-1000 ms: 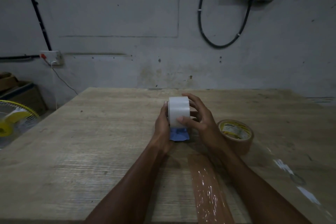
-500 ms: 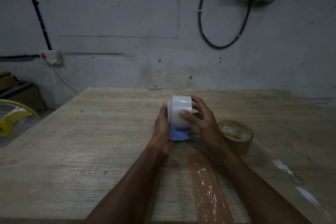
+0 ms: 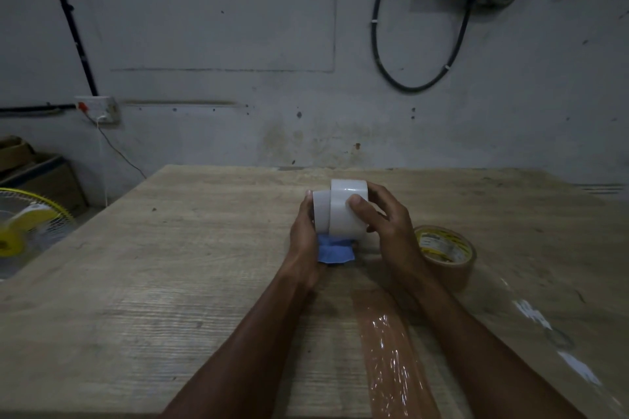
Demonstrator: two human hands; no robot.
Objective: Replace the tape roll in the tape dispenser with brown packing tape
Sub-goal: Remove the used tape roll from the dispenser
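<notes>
White roll [image 3: 347, 207] (half off) dispenser [image 3: 335, 250]

The tape roll [image 3: 347, 209] is white, the dispenser [image 3: 335, 250] blue, the packing tape [image 3: 447, 257] brown with a yellow label, the table [image 3: 170, 282] pale wood-grain.

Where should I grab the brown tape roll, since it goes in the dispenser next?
Grip the brown tape roll across its outer wall, coming from above. It lies flat on the table with the core facing up, beside the right hand.
</notes>
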